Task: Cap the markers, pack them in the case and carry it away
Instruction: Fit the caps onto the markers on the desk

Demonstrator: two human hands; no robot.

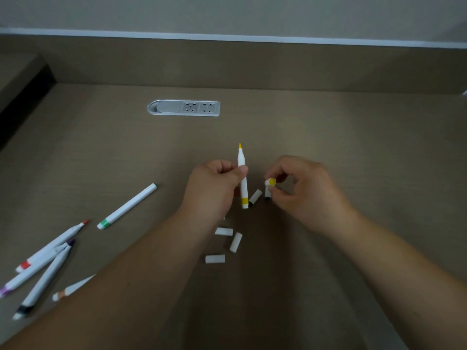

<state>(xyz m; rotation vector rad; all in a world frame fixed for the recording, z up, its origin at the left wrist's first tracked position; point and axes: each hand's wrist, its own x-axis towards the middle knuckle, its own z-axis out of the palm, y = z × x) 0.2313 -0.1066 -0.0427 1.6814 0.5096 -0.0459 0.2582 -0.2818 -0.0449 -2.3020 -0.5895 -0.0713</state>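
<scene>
My left hand grips an uncapped yellow marker, white-bodied, its yellow tip pointing away from me. My right hand pinches a white cap with a yellow end, a little to the right of the marker. Several loose white caps lie on the desk below and between my hands. A capped green marker lies to the left. At the lower left lie uncapped red, purple and black markers, and one more partly hidden by my forearm. No case is in view.
A brown desk with a raised back panel. A silver socket strip is set into the desk at the far middle. A dark gap runs along the desk's left side.
</scene>
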